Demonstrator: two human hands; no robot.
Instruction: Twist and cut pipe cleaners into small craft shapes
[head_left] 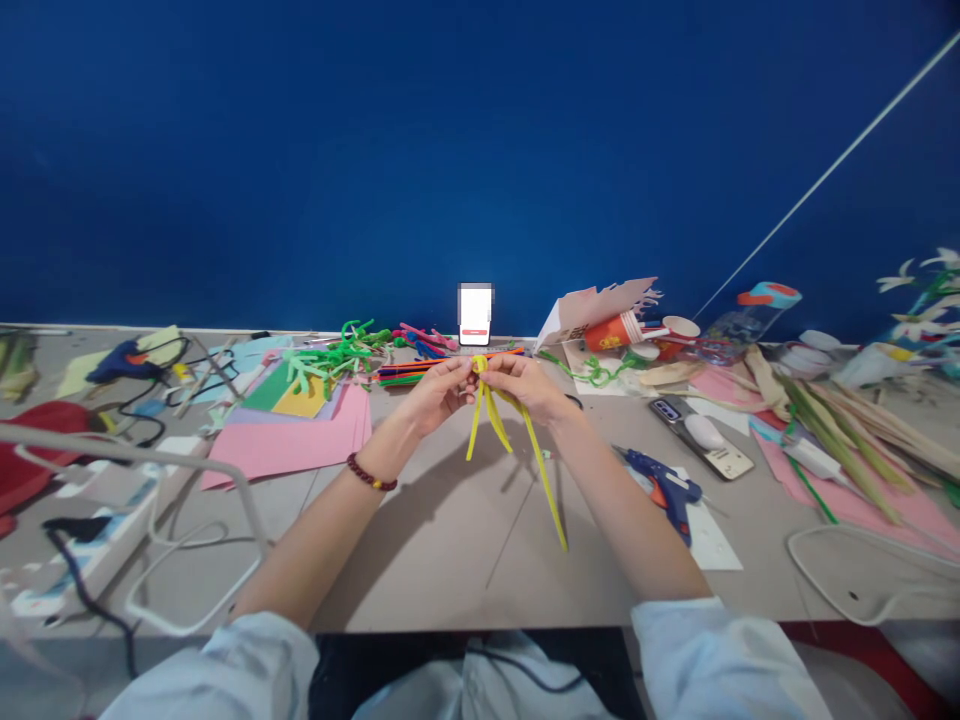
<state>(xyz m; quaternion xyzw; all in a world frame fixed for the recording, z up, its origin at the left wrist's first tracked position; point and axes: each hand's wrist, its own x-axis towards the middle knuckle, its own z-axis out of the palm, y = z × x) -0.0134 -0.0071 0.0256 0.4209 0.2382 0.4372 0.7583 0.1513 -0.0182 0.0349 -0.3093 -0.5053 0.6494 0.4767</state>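
Note:
Both hands meet in the middle of the view, raised over the grey table. My left hand (442, 393) pinches the top of a bunch of yellow pipe cleaners (493, 418) from the left. From the other side, my right hand (526, 388) grips the same bunch with thumb and fingers. At the top the yellow strands are bent or twisted together; several loose ends hang down, the longest slanting to the lower right. How the fingertips overlap at the twist is too small to make out. A phone (475, 315) stands upright behind the hands.
Colored pipe cleaners (409, 372) lie behind my left hand, beside pink paper sheets (289, 440). At right are a blue glue gun (664, 485), a dark phone (694, 430) and a tilted red paper cup (611, 332). A white power strip (112, 530) and cables sit at left.

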